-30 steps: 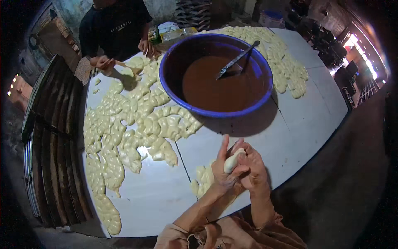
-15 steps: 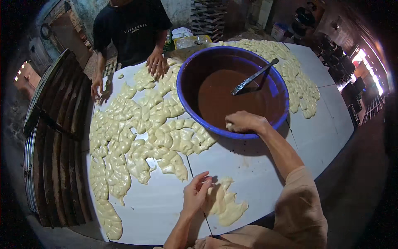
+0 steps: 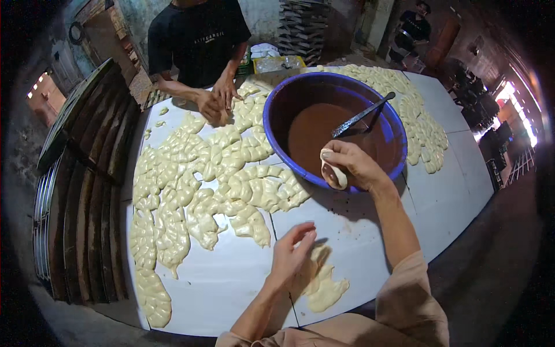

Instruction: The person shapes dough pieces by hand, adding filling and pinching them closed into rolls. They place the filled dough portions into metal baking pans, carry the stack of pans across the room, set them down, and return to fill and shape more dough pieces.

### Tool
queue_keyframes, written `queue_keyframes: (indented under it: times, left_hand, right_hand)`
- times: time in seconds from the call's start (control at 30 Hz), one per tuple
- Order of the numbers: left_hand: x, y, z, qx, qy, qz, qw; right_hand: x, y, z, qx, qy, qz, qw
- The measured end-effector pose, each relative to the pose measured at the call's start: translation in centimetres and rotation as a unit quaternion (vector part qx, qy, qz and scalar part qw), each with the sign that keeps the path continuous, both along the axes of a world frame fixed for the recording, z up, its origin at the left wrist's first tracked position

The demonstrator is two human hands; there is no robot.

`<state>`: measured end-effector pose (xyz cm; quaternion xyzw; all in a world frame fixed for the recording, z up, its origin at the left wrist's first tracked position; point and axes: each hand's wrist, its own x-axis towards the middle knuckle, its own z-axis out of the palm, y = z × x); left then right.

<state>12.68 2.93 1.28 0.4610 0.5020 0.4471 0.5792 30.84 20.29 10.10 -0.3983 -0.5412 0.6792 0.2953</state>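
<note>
A pale dough piece with brown liquid on it [image 3: 334,176] is gripped in my right hand [image 3: 352,165], raised at the near rim of a large blue tub [image 3: 277,140] of brown liquid [image 3: 315,127]. A dark long-handled utensil [image 3: 364,113] rests in the tub. My left hand [image 3: 292,251] is low, empty, its fingers loosely curved and apart, just above a small pale dough patch [image 3: 325,289]. Many flattened dough pieces [image 3: 167,185] cover much of the white tabletop [image 3: 439,202], left of and behind the tub.
A co-worker [image 3: 196,46] in a dark shirt works dough across the table with both hands. Stacked trays [image 3: 81,191] line the left side. A yellow crate [image 3: 277,62] and piled metal pieces [image 3: 298,32] stand behind. Another person [image 3: 411,32] is at the back right.
My right hand left my left, dipped into the tub with the dough, and is now higher, with brown liquid on the dough. The co-worker's hands have come together over the dough.
</note>
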Motion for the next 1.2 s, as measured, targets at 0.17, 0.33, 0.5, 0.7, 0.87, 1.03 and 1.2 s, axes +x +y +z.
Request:
queue_keyframes:
  times: [0.17, 0.33, 0.5, 0.7, 0.87, 1.03, 1.2]
  left_hand:
    - [0.2, 0.9, 0.9, -0.054, -0.316, 0.021, 0.947]
    - [-3.7, -2.2, 0.1, -0.055, -0.342, 0.054, 0.937]
    - [-9.7, -5.8, -2.1, -0.059, -0.266, 0.149, 0.951]
    - [-13.7, -8.5, -2.3, -0.051, -0.211, 0.196, 0.956]
    - [-16.0, -9.4, -2.1, 0.005, -0.145, 0.25, 0.957]
    - [-19.3, -9.4, -1.2, -0.102, -0.195, 0.18, 0.959]
    - [-21.3, -10.6, -0.3, -0.099, -0.176, 0.138, 0.97]
  right_hand:
    - [-3.4, -6.5, -1.6, -0.066, 0.171, -0.011, 0.983]
    - [-7.0, -12.6, -4.4, -0.097, 0.157, -0.102, 0.977]
    - [-11.3, -18.4, -5.8, -0.006, 0.014, -0.045, 0.999]
    - [-18.4, -23.3, -7.3, 0.354, -0.213, -0.085, 0.907]
    - [-22.0, -24.2, -9.0, 0.446, -0.276, -0.134, 0.841]
    - [-23.7, -24.7, -9.0, 0.051, -0.038, -0.144, 0.988]
    - [-22.7, -26.3, -8.3, 0.16, -0.031, -0.064, 0.985]
